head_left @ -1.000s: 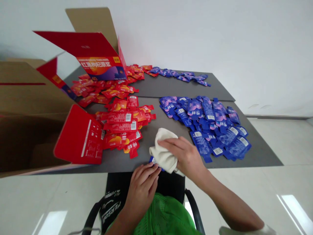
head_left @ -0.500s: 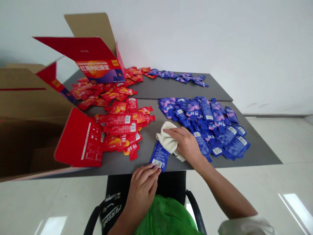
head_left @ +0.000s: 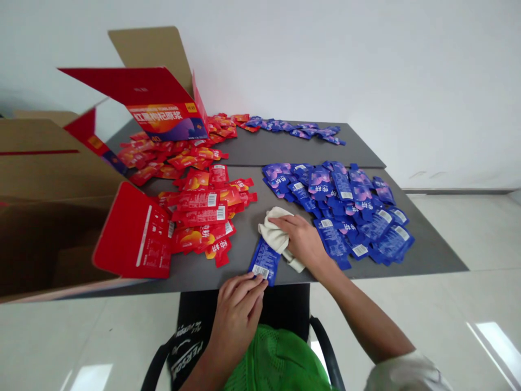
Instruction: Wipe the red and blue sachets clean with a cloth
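Note:
A blue pouch [head_left: 266, 259] with a barcode lies on the grey table near its front edge. The fingertips of my left hand [head_left: 240, 304] rest on the pouch's lower end, with the fingers stretched out and close together; the thumb is hidden. My right hand [head_left: 303, 241] is closed on a crumpled cream cloth [head_left: 273, 231], which covers the pouch's upper end. Just right of that hand spreads a heap of blue pouches [head_left: 350, 209]. Left of the cloth is a pile of red pouches [head_left: 203, 209].
Two open cardboard boxes stand at the left: a red printed box [head_left: 169, 117] at the back and a larger open box [head_left: 132, 233] in front. More red pouches [head_left: 142, 155] lie around the back box. A row of blue pouches [head_left: 301, 129] runs along the table's far side.
The cloth and my right hand have shifted very slightly left and down in the view. My left hand and the pouch under it have hardly moved.

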Available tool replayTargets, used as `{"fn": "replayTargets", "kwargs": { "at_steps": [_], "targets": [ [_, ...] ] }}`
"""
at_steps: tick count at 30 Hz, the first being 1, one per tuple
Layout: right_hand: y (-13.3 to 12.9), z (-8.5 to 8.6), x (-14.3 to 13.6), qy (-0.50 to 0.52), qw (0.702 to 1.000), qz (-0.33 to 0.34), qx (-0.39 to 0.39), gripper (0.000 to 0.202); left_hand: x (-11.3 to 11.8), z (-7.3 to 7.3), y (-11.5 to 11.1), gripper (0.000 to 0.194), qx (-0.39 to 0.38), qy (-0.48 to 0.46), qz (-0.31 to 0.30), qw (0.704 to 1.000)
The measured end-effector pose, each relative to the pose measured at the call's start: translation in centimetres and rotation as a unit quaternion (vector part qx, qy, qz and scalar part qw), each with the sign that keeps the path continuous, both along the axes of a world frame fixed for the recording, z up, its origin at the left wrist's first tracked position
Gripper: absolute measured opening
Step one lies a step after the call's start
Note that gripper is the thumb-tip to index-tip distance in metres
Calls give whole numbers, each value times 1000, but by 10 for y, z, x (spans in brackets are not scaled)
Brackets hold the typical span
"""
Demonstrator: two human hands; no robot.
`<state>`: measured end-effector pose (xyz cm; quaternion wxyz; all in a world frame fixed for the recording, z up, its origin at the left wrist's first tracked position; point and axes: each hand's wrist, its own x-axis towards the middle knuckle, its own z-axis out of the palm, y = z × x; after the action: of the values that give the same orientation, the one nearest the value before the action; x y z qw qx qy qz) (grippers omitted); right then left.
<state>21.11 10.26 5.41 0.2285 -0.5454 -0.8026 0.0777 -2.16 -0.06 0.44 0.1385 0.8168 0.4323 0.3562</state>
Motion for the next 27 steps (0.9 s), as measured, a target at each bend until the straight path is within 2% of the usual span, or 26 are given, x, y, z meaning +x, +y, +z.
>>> {"fn": "replayTargets", "kwargs": {
  "at_steps": [3,7,10,15,17,20,23,27],
  "targets": [
    [-8,12,9,78,994,-32,71,43,1,11,5,20,-24,5,-2,1000],
    [-54,14,14,233,962,-84,113,37,12,31,32,25,-39,40,22,998],
    [-90,-2,22,314,937,-122,92,32,25,37,62,42,-31,65,53,996],
    [-130,-39,37,396,890,-224,26,23,44,28,96,62,-37,108,66,991],
    [-137,-47,38,421,874,-243,7,21,48,27,104,62,-52,125,58,989],
    [-140,-50,37,447,864,-233,-8,21,54,28,113,54,-104,128,38,986],
    [-139,-50,37,443,872,-208,-14,22,58,28,120,52,-142,106,12,984],
    [-137,-51,38,444,877,-186,-13,26,60,36,122,54,-139,75,0,987]
  ]
}}
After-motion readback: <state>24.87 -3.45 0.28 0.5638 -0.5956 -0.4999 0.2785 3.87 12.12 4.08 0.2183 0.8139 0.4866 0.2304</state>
